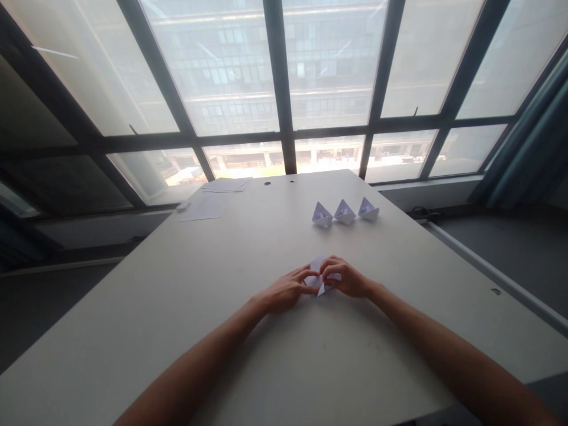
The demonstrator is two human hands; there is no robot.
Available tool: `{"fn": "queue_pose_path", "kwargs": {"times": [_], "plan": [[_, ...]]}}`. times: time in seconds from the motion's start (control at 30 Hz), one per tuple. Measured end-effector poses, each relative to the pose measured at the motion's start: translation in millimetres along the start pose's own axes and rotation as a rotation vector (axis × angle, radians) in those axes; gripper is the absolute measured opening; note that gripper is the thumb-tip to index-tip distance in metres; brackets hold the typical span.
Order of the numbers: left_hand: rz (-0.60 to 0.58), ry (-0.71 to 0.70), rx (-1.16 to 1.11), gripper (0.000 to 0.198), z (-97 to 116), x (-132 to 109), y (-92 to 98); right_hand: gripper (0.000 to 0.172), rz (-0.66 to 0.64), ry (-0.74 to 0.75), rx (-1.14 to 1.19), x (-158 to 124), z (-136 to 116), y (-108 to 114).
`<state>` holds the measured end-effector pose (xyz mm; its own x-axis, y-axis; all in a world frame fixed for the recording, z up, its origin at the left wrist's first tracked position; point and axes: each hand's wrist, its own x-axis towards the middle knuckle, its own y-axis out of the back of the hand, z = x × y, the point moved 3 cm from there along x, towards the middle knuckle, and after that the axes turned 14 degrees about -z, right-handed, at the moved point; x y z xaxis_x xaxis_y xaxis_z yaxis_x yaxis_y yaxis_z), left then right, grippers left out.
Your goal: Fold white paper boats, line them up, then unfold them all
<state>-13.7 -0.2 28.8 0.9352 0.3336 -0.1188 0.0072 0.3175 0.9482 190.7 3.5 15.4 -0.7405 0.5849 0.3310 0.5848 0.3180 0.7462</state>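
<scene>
The left hand (284,290) and right hand (346,279) are concealing most of the folded paper (318,263), leaving its fold shape indeterminate.

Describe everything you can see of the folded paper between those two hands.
The folded paper looks like a thin white sheet with a faint lilac tint, creased into sharp corners, one pointing away from the person, another toward them. The left hand and right hand hide most of it, gripping it from either side above the pale table. Whether it touches the table cannot be told.
</scene>
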Motion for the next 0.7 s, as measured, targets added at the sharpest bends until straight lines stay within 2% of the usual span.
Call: {"fn": "queue_pose_path", "kwargs": {"times": [0.17,0.4,0.47,0.7], "plan": [[-0.022,0.033,0.050,0.062,0.1,0.8,-3.6,0.010,-0.003,-0.006,-0.008,1.0,-0.2,-0.6],[-0.038,0.045,0.065,0.038,3.2,0.2,-5.9,0.008,0.019,-0.021,0.014,1.5,-1.6,-1.5],[-0.015,0.033,0.061,0.030,3.5,-0.4,-6.2,0.008,0.019,-0.024,0.018,1.4,-1.7,-1.8],[0.117,0.037,-0.124,0.027,-11.8,1.3,-9.0,0.007,0.029,-0.037,0.000,0.8,2.5,-5.0]]}}
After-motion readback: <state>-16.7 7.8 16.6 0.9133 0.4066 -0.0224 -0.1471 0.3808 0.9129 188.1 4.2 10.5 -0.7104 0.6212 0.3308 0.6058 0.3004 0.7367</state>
